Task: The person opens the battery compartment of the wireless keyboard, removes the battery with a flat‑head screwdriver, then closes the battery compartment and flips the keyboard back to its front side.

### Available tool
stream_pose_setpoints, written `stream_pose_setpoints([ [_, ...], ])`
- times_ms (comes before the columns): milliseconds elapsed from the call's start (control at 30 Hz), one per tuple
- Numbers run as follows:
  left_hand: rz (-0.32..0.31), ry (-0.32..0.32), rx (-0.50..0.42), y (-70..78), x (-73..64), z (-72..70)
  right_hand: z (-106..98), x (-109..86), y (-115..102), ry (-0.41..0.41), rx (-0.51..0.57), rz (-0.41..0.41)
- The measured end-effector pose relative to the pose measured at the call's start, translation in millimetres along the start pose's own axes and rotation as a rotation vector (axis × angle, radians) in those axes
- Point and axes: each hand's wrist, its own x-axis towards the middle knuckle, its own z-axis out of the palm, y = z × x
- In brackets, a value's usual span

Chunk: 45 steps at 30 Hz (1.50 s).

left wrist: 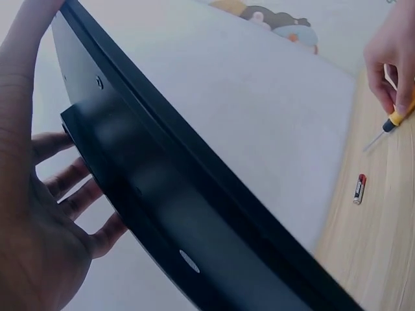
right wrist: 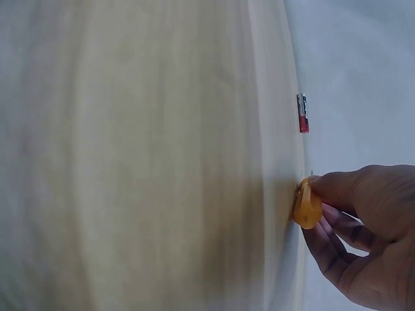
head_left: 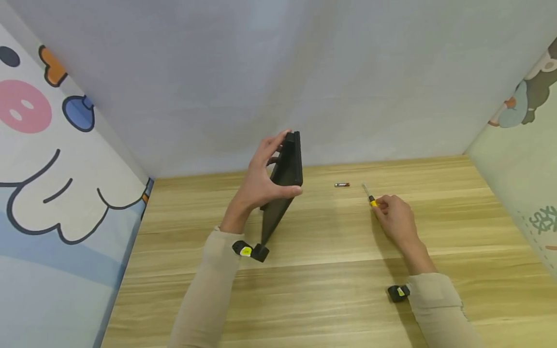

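My left hand [head_left: 256,181] grips a flat black panel-shaped device [head_left: 283,181] by its edges, thumb on the near side and fingers along the far end. It is held up on edge over the table. The left wrist view shows a thicker raised section [left wrist: 142,175] with a small oval mark and a screw hole in the thin part. With thumb and fingertips my right hand [head_left: 396,217] pinches the yellow handle of a small screwdriver [right wrist: 307,206], low over the tabletop. Its thin metal shaft points toward the back. Left of the screwdriver lies a small red and black battery [head_left: 342,184].
Under both hands is a light wood-grain table [head_left: 313,299]. A pale grey wall [head_left: 348,96] rises along its back edge. Cartoon-printed panels flank it, with a pig-like snout [head_left: 26,106] on the left one. Small black cameras are strapped to both wrists.
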Motion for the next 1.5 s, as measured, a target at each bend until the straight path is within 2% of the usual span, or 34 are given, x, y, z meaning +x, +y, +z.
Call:
stream_pose_setpoints([
  [467,0.051,0.1,-0.161,-7.0,-9.9,-12.3,1,1.1,-1,-0.005,-0.009,0.013],
  [900,0.093,0.145,-0.257,-12.8,-23.9,-14.6,-3,2.3,-6,-0.013,-0.019,0.038],
  [1133,0.141,0.167,-0.306,-13.1,-26.1,-12.9,-4,0.9,-11,0.028,-0.112,-0.018],
  [1233,0.154,0.173,-0.335,-13.1,-26.7,-12.1,-3,2.4,-19,0.034,-0.101,-0.042],
  [1333,0.158,0.182,-0.373,-13.2,-27.1,-10.9,0,5.7,-28,-0.002,-0.079,-0.069],
  [1500,0.164,0.192,-0.402,-12.8,-27.2,-7.0,9,10.5,-44,-0.127,-0.073,-0.164],
])
